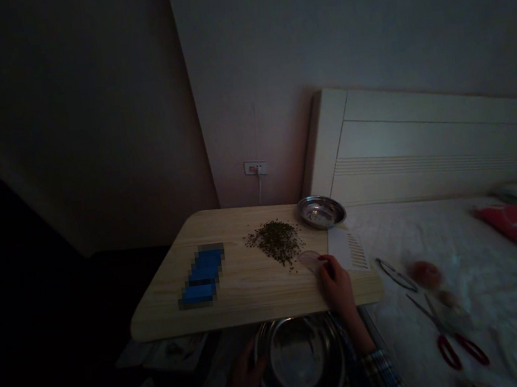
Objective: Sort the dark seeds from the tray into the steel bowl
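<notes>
Left hand (243,374) grips a steel bowl (297,358) below the table (248,301); right hand (336,281) pinches a clear disc (309,259) beside scattered seeds (277,239)

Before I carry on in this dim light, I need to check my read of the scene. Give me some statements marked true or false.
1. The left hand is at the rim of the wide, round steel basin. True.
2. The shallow, shiny steel bowl stands near a far corner of the pale wooden table. True.
3. The small, dark green grains are all in the bowl. False: they lie loose on the table.
4. The right hand is inside the basin. False: it is over the table, fingertips by a thin, see-through piece.
5. The red-handled metal scissors lie on the white bedding. True.
</notes>
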A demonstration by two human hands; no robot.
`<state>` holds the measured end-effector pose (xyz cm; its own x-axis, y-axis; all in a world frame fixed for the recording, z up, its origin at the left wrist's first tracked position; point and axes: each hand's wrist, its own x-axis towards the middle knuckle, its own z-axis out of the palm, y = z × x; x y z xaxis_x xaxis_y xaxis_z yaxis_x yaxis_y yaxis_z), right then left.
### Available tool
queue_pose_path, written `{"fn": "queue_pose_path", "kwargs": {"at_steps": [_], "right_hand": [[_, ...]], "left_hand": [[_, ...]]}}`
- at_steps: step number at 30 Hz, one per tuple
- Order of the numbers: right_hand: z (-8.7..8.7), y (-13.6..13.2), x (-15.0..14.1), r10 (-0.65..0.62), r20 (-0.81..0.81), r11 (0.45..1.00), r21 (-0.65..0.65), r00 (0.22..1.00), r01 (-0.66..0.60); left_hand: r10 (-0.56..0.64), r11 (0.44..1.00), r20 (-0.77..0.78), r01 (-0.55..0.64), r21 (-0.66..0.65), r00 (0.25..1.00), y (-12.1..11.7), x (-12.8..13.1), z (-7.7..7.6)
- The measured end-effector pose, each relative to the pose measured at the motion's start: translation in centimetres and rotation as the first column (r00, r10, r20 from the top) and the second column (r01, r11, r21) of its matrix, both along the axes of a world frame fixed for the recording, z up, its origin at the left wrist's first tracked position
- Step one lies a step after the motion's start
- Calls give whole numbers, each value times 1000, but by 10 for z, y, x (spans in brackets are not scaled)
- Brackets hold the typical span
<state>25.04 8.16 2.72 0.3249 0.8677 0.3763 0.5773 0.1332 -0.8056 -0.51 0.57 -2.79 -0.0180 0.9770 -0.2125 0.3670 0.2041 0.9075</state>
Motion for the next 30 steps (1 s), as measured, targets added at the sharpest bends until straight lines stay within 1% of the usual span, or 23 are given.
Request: {"fn": "queue_pose_path", "kwargs": {"at_steps": [4, 6, 8, 12, 14, 17, 20, 23, 30], "right_hand": [[1, -1, -1, 28, 8, 1000, 4, 1000, -28], [1, -2, -1, 30, 20, 1000, 5, 999, -30], [1, -2, -1, 31, 24, 999, 7, 999, -31], [1, -2, -1, 37, 29, 999, 2, 999, -37], [2, -2, -1, 40, 37, 999, -3, 999, -40], [3, -3, -2, 35, 54, 999, 4, 998, -35], [3, -3, -2, 31, 63, 999, 14, 998, -32], [4, -4, -2, 27, 58, 1000, 7, 998, -27], [5, -5, -2, 6, 27, 1000, 18, 1000, -6]], "left_hand": [[-11, 997, -54, 15, 74, 998, -1, -2, -7], [-46, 992, -55, 52, 115, 997, -1, -3, -8], [-63, 989, -57, 70, 129, 996, -2, -2, -6], [-32, 990, -60, 39, 134, 998, -3, -1, 0], [-35, 981, -66, 46, 188, 997, -3, -2, 1], [-28, 958, -93, 53, 282, 995, -2, -3, -1], [-10, 961, -96, 36, 275, 995, -2, -4, -5], [-32, 963, -75, 51, 264, 997, -1, -5, -6], [-52, 963, -83, 72, 258, 995, -4, -2, 6]]}}
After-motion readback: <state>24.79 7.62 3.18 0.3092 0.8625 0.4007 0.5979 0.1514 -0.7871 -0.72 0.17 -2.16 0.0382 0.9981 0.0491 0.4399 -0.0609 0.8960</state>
